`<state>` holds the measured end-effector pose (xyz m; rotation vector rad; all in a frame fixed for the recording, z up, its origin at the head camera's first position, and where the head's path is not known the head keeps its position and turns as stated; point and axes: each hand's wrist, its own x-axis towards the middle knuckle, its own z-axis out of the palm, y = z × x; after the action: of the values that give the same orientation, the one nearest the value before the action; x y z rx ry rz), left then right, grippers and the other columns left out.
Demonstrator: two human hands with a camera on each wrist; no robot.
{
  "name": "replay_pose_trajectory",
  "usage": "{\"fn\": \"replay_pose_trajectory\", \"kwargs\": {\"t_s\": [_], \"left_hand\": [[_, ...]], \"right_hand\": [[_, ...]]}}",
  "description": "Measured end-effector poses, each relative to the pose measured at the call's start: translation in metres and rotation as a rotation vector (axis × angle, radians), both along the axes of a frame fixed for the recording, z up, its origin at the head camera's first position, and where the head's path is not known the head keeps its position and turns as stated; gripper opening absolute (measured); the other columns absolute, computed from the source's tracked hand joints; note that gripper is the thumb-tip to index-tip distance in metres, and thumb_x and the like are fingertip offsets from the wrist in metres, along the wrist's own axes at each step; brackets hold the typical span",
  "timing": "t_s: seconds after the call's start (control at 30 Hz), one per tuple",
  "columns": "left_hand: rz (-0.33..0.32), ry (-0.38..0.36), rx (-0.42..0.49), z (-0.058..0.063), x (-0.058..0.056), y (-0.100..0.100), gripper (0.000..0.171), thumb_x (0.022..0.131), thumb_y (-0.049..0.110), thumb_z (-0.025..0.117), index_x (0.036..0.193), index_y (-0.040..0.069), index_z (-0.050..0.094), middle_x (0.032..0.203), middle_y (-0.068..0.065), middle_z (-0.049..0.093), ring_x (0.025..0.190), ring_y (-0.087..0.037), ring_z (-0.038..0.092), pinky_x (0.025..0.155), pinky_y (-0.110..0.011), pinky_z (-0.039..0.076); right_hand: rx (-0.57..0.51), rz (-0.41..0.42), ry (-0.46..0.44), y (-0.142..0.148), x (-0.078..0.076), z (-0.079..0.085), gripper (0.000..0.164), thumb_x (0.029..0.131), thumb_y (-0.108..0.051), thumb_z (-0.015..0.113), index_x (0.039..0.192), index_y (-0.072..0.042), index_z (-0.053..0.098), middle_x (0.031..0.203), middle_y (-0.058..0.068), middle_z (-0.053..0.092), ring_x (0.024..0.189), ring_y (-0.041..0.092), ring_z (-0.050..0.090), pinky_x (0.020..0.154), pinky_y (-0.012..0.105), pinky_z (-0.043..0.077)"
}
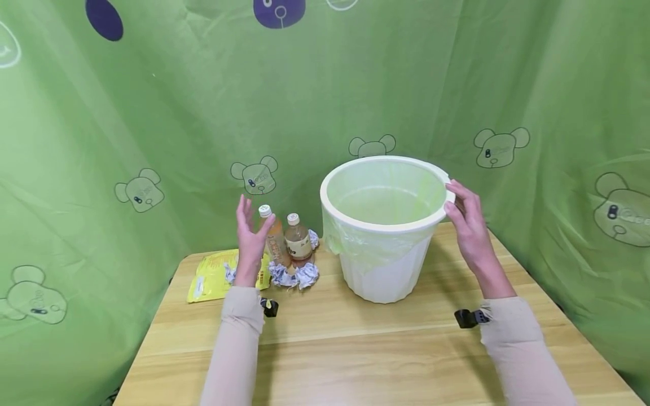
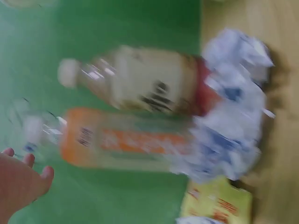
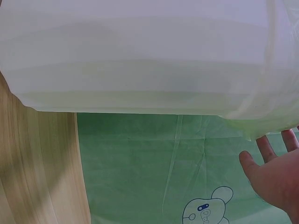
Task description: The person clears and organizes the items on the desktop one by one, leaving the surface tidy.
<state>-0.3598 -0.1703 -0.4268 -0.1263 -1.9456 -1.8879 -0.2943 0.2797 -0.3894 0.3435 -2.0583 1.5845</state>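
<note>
A white trash bin [image 1: 383,270] stands on the wooden table, lined with a thin pale green plastic bag [image 1: 350,239] folded over its rim. My right hand [image 1: 469,225] touches the right side of the rim with spread fingers. In the right wrist view, the fingertips [image 3: 265,147] reach the bag's edge. My left hand [image 1: 250,242] is raised, empty, its fingers and thumb apart, in front of an orange-labelled bottle [image 1: 276,242]. Beside that bottle stands a shorter bottle [image 1: 298,242] with a cream label and white cap.
Crumpled paper balls [image 1: 307,275] lie around the bottles' bases. A yellow packet [image 1: 210,276] lies flat at the table's left back corner, partly behind the left forearm. A green curtain [image 1: 304,101] with bear prints hangs behind the table [image 1: 355,361].
</note>
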Motion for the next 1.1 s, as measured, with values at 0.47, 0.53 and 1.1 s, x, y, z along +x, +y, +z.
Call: {"fn": "replay_pose_trajectory", "kwargs": {"t_s": [0.47,0.53,1.1], "left_hand": [[0.027,-0.241,-0.011,-0.057,-0.015,-0.016,0.115,0.087,0.037,0.082,0.167,0.028,0.0,0.169,-0.014,0.028,0.155,-0.035,0.03,0.128,-0.055,0.029],[0.023,-0.26,-0.02,-0.058,-0.014,-0.016,0.116,0.087,0.038,0.083,0.167,0.025,0.0,0.168,-0.014,0.031,0.154,-0.034,0.033,0.127,-0.053,0.031],[0.022,-0.239,-0.155,-0.075,-0.021,-0.011,0.08,0.097,0.031,0.074,0.161,0.012,0.03,0.161,-0.016,0.04,0.143,-0.04,0.044,0.118,-0.056,0.043]], "right_hand": [[0.006,0.002,0.001,-0.002,0.001,0.001,0.049,0.11,-0.02,0.047,0.156,-0.005,0.039,0.165,0.014,0.025,0.145,0.021,0.038,0.115,0.015,0.04],[0.006,-0.002,-0.003,-0.002,0.002,0.001,0.049,0.11,-0.02,0.046,0.156,-0.006,0.039,0.165,0.014,0.025,0.145,0.023,0.038,0.118,0.02,0.039],[0.012,-0.014,-0.005,-0.001,0.002,0.0,0.049,0.11,-0.021,0.047,0.156,-0.007,0.039,0.165,0.012,0.026,0.144,0.02,0.038,0.121,0.027,0.039]]}}
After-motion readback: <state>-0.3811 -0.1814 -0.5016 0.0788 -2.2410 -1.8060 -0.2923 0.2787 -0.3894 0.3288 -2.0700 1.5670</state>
